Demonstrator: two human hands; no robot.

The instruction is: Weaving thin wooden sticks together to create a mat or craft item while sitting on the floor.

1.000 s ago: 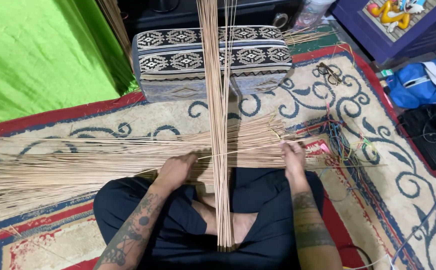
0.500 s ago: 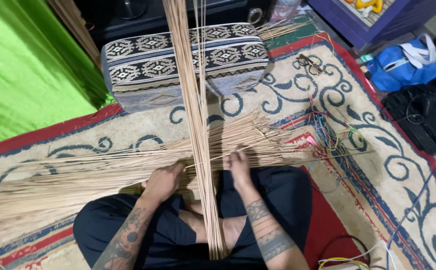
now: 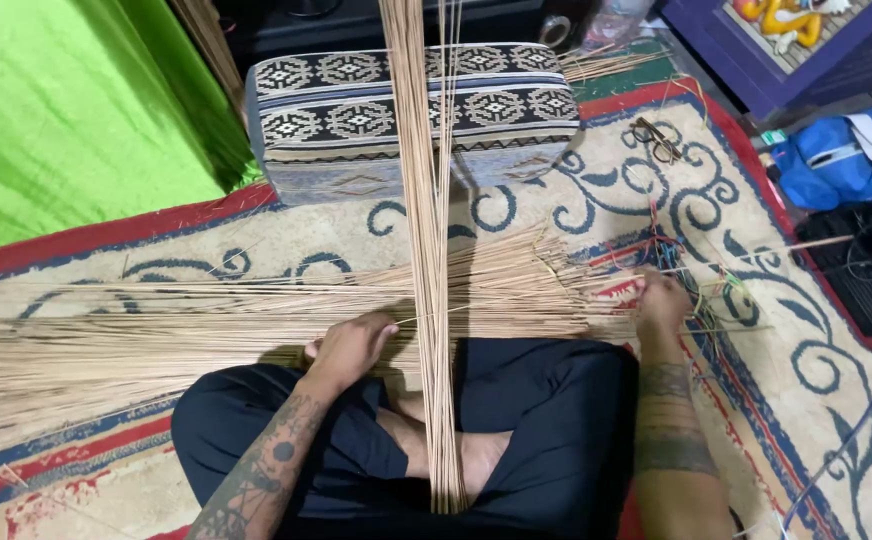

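I sit cross-legged on a patterned rug point(image 3: 816, 390). A wide layer of thin pale reed strips point(image 3: 156, 325) lies sideways in front of my legs. An upright band of the same strips point(image 3: 428, 250) crosses over it and runs from my lap up past a cushion. My left hand point(image 3: 348, 345) rests, fingers curled, on the sideways strips just left of the crossing. My right hand point(image 3: 664, 302) reaches out to the right ends of the sideways strips, fingers closed on one or two strip tips beside a tangle of coloured cords point(image 3: 701, 290).
A black-and-white patterned cushion point(image 3: 356, 115) stands behind the strips. Bright green cloth point(image 3: 66, 120) covers the far left. Scissors point(image 3: 654, 138) lie on the rug at the right. A blue bag point(image 3: 836, 165) and a black bag point(image 3: 871, 275) sit by the right edge.
My right hand has moved from beside the crossing out to the right ends of the sideways strips. My left hand stays near the crossing. The view has shifted.
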